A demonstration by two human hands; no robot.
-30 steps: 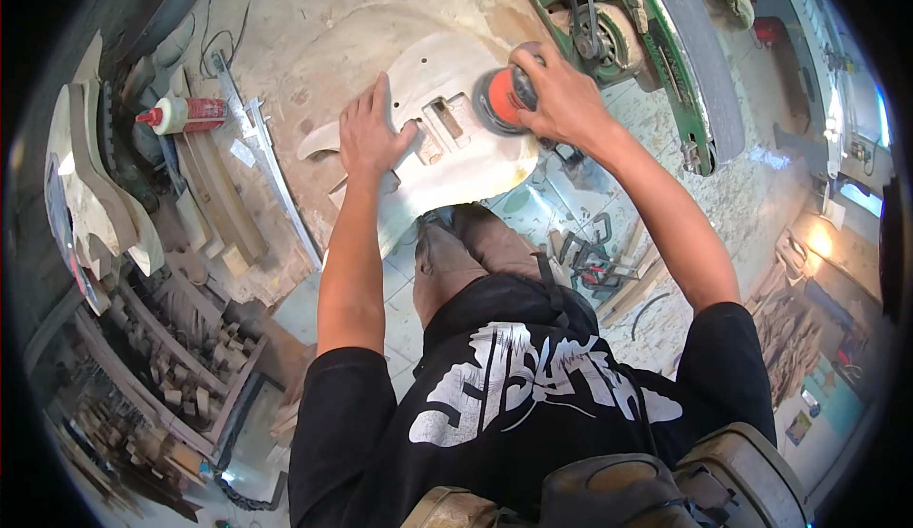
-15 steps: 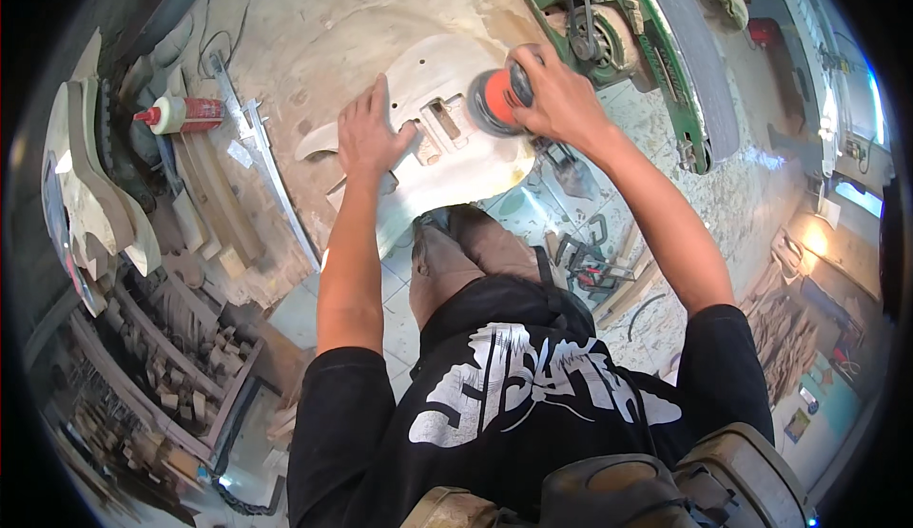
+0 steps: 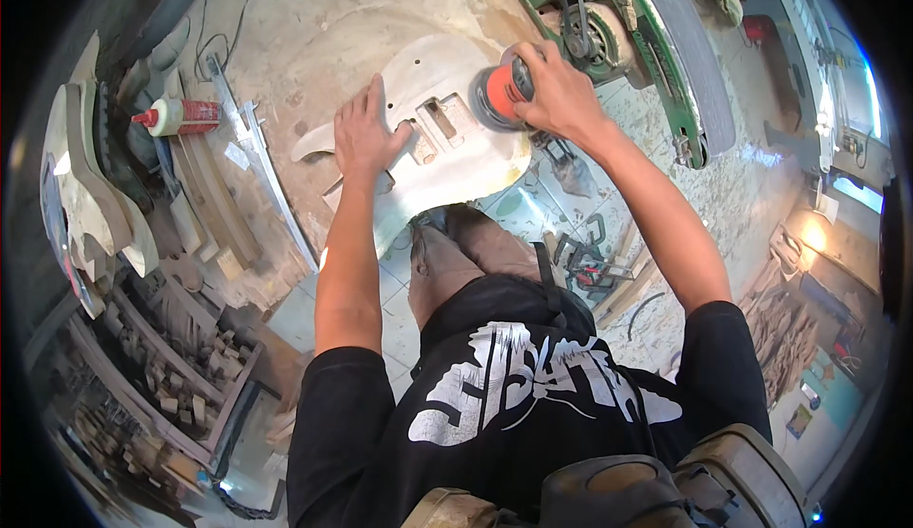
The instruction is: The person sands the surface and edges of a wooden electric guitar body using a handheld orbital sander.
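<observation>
Sander (image 3: 498, 97) first: where's it vs. the guitar body (image 3: 458, 159)?

At the body's R edge, in the R hand (image 3: 563, 98). Pad side is L of the palm, twd. the wood; can't tell if it's flat or tipped.

Fingers?

R ones curl partway round the housing & have hold of it. L hand (image 3: 365, 138) is opened out on top of the body, fingers straight, thumb out twd. the cavities (image 3: 441, 119); contact, no grip.

Long axis?

Body's seems to run diag., lower L to upper R, w/ the sander by the upper-R end. R hand's nearer that end, L hand nearer the pointed horn. Body's on the worktop (image 3: 314, 48), looks to overhang its near edge.

Materials?

Body: pale bare wood, smooth-looking, rounded outline, yellowish lower-R rim, straight-sided cavities. Sander: orange housing, dark round pad, prob. plastic & rubber. Worktop: tan, dusty, scuffed.

Nearby?

Off L: squeeze bottle (image 3: 185, 117) w/ red cap, long metal bar (image 3: 277, 185), wood strips (image 3: 221, 200). Off upper R: green machine (image 3: 663, 81) w/ a wide grey belt.
</observation>
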